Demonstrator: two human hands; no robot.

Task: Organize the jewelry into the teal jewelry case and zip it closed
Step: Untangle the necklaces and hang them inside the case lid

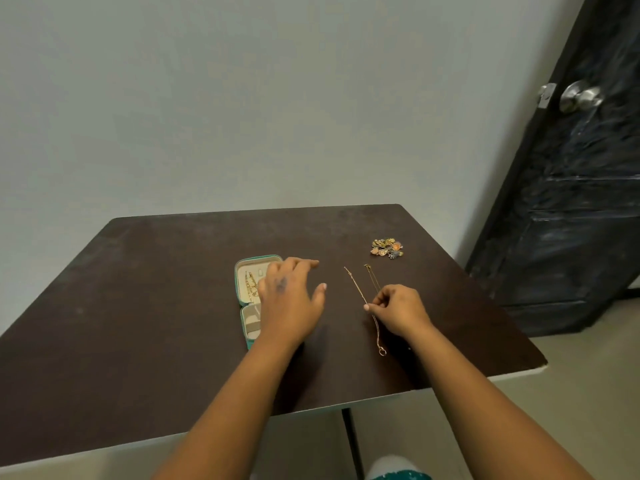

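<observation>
The teal jewelry case (242, 284) lies open on the dark table, cream inside, with a gold piece in its far half. My left hand (289, 299) hovers over the case's right side with fingers spread, hiding part of it. A thin gold chain (356, 289) stretches across the table to a ring-shaped end (382, 351) near me. My right hand (398, 310) pinches this chain near its middle. A second gold chain (371, 275) lies just right of the first, partly under my right hand.
A small heap of colourful charms and gold jewelry (387, 247) sits at the far right of the brown table (138, 306). A dark door (571, 168) with a metal knob stands to the right. A pale wall runs behind the table.
</observation>
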